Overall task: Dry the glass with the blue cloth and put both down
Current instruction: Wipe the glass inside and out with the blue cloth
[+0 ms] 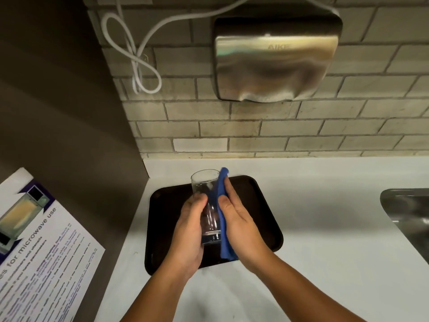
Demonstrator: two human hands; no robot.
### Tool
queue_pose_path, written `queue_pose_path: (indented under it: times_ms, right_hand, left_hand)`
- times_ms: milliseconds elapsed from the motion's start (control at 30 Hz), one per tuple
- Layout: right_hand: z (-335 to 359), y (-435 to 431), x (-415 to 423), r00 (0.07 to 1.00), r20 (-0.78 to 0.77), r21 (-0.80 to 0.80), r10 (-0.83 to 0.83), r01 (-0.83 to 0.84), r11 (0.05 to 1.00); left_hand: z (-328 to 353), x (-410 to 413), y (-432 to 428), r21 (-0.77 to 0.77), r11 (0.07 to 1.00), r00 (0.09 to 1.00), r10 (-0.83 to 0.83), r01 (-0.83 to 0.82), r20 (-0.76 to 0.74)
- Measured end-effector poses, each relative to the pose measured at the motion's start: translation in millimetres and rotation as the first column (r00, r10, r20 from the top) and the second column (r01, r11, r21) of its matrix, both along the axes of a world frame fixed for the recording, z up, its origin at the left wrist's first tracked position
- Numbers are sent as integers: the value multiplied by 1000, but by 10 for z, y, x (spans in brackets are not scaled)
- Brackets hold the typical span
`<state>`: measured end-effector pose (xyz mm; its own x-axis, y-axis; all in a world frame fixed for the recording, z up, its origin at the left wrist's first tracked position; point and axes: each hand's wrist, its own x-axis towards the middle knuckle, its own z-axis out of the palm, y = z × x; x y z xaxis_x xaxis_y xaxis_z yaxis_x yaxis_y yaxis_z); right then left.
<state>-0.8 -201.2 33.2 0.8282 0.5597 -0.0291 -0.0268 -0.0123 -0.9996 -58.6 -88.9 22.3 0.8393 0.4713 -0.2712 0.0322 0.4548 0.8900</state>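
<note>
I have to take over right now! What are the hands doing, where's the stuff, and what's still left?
Left hand: holds the glass, tilted, above the dark tray.
Right hand: presses the blue cloth against the glass's outer side.
Done: both picked up, wiping under way.
Left: finish drying; whether the inside has been wiped cannot be told. Then put the glass and cloth down, perhaps on the tray or the white counter.
</note>
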Motion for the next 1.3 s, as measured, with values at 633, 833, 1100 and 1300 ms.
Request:
queue_pose_path:
  times_ms: [633, 833, 1100, 1300]
  right_hand:
    - [-50, 35, 61, 973, -213, 87, -92, 113, 990]
    - [-51, -1, -185, 998, 37, -73, -47, 50, 996]
    - [-1, -243, -186, 794, 554, -355, 250, -47, 934]
    - [12, -315, -176, 803, 547, -345, 236, -40, 938]
  left_hand:
    - [118, -18, -46, -3, 999, 999, -45, 45, 29]
    - [81, -31, 7, -109, 989, 991, 92, -103, -93]
    - [76, 27, 189, -284, 951, 990, 99, -123, -98]
    - [89, 18, 139, -298, 947, 991, 91, -118, -102]
